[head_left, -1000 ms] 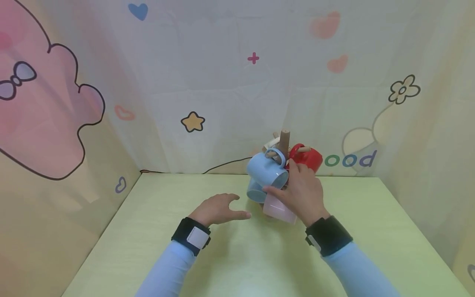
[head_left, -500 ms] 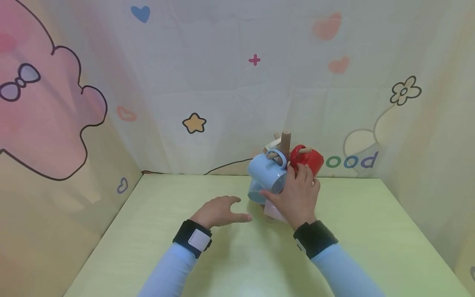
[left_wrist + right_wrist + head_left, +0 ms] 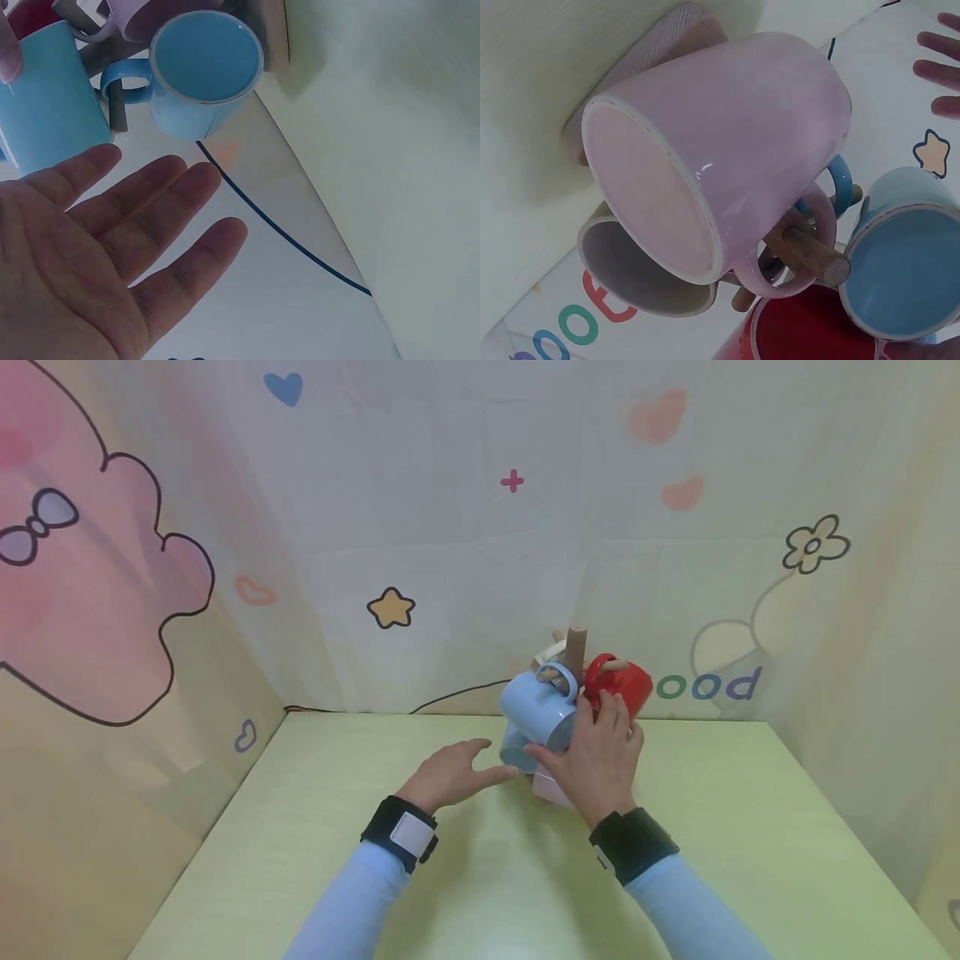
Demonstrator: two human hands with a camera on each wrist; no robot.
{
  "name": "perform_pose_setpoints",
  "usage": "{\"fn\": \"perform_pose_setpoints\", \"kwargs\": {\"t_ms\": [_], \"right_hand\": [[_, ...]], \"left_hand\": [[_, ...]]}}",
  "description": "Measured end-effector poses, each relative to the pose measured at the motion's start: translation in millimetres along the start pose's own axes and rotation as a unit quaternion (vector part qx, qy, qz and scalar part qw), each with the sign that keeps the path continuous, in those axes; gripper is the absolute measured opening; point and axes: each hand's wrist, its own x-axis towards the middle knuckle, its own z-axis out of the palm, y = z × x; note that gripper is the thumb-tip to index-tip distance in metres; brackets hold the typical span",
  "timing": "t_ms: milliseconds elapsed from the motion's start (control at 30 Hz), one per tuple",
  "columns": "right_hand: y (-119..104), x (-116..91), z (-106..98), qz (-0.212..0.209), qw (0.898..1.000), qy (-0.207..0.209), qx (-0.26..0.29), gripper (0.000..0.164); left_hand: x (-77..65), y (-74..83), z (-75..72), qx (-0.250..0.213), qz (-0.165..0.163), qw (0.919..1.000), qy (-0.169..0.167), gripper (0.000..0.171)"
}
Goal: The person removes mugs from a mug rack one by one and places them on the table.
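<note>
A wooden mug tree (image 3: 575, 647) stands at the table's back, hung with several mugs. My right hand (image 3: 600, 760) holds the upper light blue mug (image 3: 528, 703) near its mouth, thumb low on one side and fingers by the handle. That mug's handle still loops over a peg. In the left wrist view, a fingertip (image 3: 9, 56) presses the mug's side. My left hand (image 3: 446, 777) is spread and holds nothing, its thumb close to the lower blue mug (image 3: 516, 752). A pink mug (image 3: 742, 135) hangs below my right hand, partly hidden in the head view.
A red mug (image 3: 633, 685) hangs on the right side of the tree, a white one (image 3: 551, 652) behind. Another pale mug (image 3: 641, 270) hangs low beside the pink mug. The pale green table (image 3: 375, 752) meets a printed curtain (image 3: 450, 527) at the back.
My right hand has shifted left and closed in on the upper blue mug, covering more of the pink mug. My left hand has edged up and right toward the lower blue mug.
</note>
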Motion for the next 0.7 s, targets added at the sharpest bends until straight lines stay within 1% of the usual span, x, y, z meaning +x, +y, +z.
{"fn": "perform_pose_setpoints", "kwargs": {"t_ms": [267,467,700], "right_hand": [[-1.1,0.4,2.5,-0.006,1.000,0.000,-0.018,0.104],[-0.2,-0.9,4.5,-0.009,1.000,0.015,-0.026,0.100],[1.8,-2.1,4.4,-0.018,0.999,0.033,-0.011,0.096]], "left_hand": [[5.4,-0.6,-1.9,0.004,0.000,1.0000,-0.005,0.082],[5.1,-1.9,-1.1,0.004,-0.001,1.0000,-0.009,0.082],[2.4,-1.7,-0.2,0.002,-0.004,0.9999,-0.016,0.080]]}}
